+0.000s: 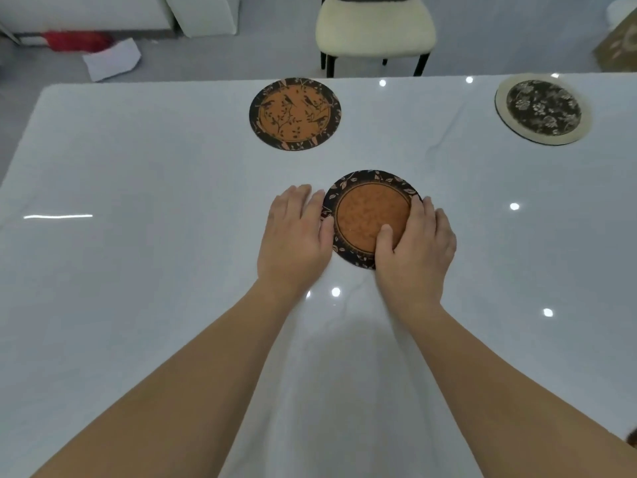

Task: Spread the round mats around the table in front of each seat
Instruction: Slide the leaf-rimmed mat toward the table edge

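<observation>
Currently the leaf-rimmed mat (370, 215) lies flat mid-desk (138, 201), well short of the chair (374, 27). Left hand (296, 236) rests open-fingered at its edge; right hand (415, 250) presses it, thumb on top. Likely thin, stiff, light: slide it, or pinch the rim.

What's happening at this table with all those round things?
A person is laying out round mats on a white table. Both hands rest on an orange mat with a dark leafy border in the middle: the left hand at its left edge, the right hand over its lower right. A bird-patterned mat and a dark floral mat already lie along the far edge, near a chair.
</observation>
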`<state>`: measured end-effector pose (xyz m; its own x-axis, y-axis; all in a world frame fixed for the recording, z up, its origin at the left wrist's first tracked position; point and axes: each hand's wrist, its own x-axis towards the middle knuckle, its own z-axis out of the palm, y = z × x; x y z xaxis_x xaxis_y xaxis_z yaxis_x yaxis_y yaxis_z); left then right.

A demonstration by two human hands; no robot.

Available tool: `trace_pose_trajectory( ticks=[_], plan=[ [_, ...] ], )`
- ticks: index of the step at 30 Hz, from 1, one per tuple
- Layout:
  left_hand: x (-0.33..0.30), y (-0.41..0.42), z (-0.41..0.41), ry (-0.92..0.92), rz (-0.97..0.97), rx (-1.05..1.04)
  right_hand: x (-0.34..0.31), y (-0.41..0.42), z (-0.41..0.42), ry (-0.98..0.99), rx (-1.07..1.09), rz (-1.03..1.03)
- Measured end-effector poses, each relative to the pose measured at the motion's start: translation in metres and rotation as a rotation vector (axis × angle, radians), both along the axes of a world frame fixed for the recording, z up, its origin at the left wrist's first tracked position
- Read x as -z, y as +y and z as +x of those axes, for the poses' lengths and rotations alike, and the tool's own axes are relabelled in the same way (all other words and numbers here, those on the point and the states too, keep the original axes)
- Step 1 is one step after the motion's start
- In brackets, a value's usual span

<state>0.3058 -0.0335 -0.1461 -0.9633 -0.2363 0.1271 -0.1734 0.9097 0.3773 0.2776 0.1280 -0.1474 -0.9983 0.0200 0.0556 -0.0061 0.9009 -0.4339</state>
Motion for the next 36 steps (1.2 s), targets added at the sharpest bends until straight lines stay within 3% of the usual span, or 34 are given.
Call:
trace_pose_trajectory(
  ticks=[7,20,30,36],
  plan=[
    [-0.001,0.000,0.000,0.007,0.014,-0.017,-0.003,0.004,0.000,0.046,-0.017,-0.073],
    [-0.007,-0.003,0.007,0.049,0.126,-0.296,-0.003,0.005,0.005,0.122,-0.101,-0.297],
    [-0.008,-0.036,0.027,-0.012,0.061,-0.252,0.004,0.008,0.004,0.011,-0.415,-0.129],
    [-0.005,-0.038,0.024,0.007,0.114,-0.305,0.002,0.009,0.002,-0.016,-0.448,-0.084]
  ],
)
